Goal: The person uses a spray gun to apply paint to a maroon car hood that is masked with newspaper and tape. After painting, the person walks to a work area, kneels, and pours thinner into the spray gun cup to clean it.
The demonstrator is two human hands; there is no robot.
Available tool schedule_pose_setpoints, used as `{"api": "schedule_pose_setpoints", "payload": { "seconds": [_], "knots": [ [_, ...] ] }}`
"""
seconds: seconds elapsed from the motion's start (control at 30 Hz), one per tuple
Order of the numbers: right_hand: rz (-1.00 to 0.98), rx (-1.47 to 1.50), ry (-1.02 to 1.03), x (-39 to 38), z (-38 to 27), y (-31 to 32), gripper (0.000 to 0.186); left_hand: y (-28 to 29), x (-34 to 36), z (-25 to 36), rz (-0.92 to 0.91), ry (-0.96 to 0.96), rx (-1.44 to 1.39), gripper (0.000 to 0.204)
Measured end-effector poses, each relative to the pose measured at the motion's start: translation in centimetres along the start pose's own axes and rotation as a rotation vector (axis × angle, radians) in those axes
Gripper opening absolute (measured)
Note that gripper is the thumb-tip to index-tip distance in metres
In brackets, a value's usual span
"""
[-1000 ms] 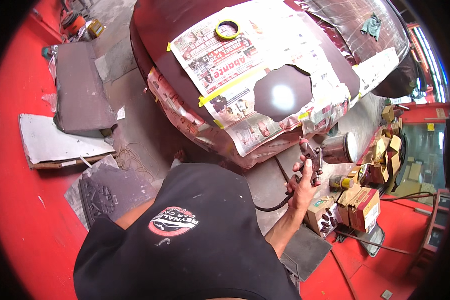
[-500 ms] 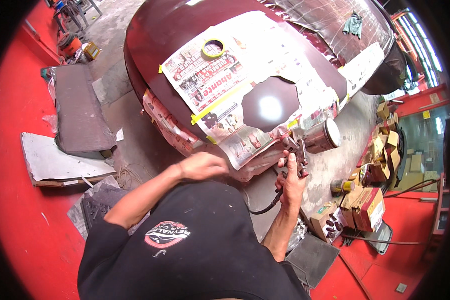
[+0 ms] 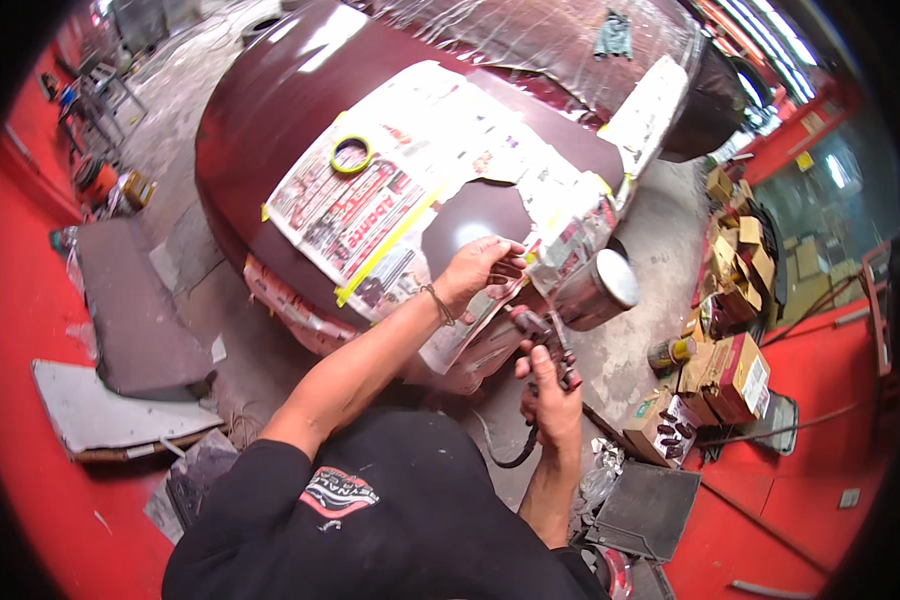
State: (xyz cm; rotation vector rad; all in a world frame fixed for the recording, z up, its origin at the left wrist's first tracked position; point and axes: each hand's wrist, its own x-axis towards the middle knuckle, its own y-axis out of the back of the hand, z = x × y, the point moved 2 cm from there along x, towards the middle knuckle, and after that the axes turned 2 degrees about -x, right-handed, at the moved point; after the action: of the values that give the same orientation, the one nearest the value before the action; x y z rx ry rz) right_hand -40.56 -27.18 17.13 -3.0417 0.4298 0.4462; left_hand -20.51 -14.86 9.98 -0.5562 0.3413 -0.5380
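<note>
My right hand [image 3: 553, 395] is wrapped round the grip of a spray gun [image 3: 542, 338], its metal paint cup [image 3: 598, 290] tilted out to the right. A dark hose [image 3: 515, 462] hangs from the gun. My left hand [image 3: 485, 268] is over the front corner of the dark red car hood [image 3: 260, 150], its fingers curled and drawn together; whatever is between them is too small to make out. Beneath it lies masking newspaper [image 3: 390, 190], edged with yellow tape, around a bare, shiny round patch [image 3: 475, 222]. A yellow tape roll [image 3: 351, 154] rests on the paper.
Clear plastic sheeting [image 3: 530, 35] covers the windshield, with a grey-green rag [image 3: 613, 35] on it. Cardboard boxes [image 3: 735, 380] and a paint can [image 3: 670, 352] stand at right. Grey panels [image 3: 135, 300] lie along the red wall at left.
My left hand has moved up and right from beside the bumper to the newspaper near the round patch. The spray gun, still in my right hand, has shifted down and left in view.
</note>
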Motion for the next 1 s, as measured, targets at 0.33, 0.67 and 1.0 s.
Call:
{"api": "schedule_pose_setpoints", "payload": {
  "seconds": [0.33, 0.67, 1.0],
  "knots": [
    [0.041, 0.032, 0.023, -0.8, -0.6, 0.7, 0.036, -0.8, -2.4, -7.5, -0.208, 0.184, 0.240, 0.031],
    [0.046, 0.081, 0.005, 0.8, -1.5, 1.1, 0.041, -5.8, -10.5, -9.9, -0.971, 0.295, 0.429, 0.050],
    [0.041, 0.074, 0.028, 2.0, -0.4, 0.9, 0.039, -4.5, -10.1, -9.7, -0.866, 0.314, 0.302, 0.044]
  ]
}}
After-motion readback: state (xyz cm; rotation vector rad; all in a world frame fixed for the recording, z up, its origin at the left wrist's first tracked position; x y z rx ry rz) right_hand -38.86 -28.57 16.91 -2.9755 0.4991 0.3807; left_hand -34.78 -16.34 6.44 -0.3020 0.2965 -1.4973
